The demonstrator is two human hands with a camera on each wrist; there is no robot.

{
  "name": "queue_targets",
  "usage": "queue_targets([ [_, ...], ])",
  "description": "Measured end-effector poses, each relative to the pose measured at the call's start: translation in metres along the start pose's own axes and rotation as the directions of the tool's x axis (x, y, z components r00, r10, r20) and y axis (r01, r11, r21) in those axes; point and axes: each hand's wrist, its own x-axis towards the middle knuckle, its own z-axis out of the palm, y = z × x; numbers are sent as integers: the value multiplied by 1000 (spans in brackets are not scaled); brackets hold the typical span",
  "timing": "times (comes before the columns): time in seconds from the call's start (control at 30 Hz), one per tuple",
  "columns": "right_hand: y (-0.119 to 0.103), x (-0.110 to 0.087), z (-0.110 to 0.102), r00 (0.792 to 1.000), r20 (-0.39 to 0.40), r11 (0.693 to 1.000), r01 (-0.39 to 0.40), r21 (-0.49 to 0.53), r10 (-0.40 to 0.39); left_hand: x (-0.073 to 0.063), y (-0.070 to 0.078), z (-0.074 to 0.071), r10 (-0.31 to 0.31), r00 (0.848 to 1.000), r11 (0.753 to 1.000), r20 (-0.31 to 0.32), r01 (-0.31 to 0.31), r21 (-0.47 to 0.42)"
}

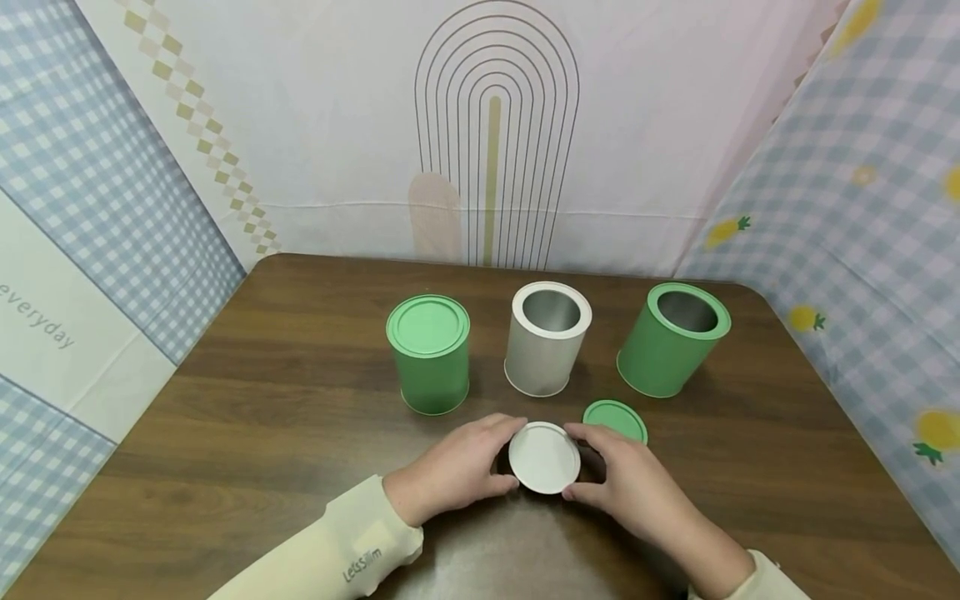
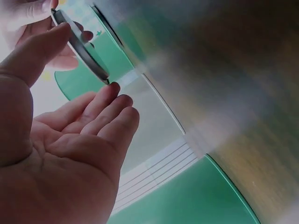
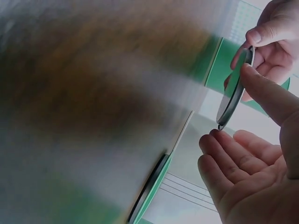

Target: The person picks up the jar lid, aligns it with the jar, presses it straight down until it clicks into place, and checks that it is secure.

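White lid (image 1: 544, 457) was over the table (image 1: 300, 358), nearer than the white can (image 1: 542, 362), pinched between fingers and thumb by the left hand (image 1: 467, 465) at left and the right hand (image 1: 624, 475) at right.

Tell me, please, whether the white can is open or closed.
Open: the white can shows its interior, and the white lid is off, between left hand and right hand.
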Motion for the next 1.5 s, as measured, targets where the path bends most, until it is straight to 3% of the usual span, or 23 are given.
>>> queue_targets([
  [0.57,-4,4,-7,995,-98,1000,25,16,-23,1,-4,-5,50,986,997,-157,-59,-53],
  [0.8,-5,6,-10,992,-114,999,51,15,-49,1,-4,-10,28,988,997,-155,-38,-61],
  [1.5,-8,17,-20,979,-187,995,90,37,-82,8,-4,-26,69,971,996,-230,-80,-37],
])
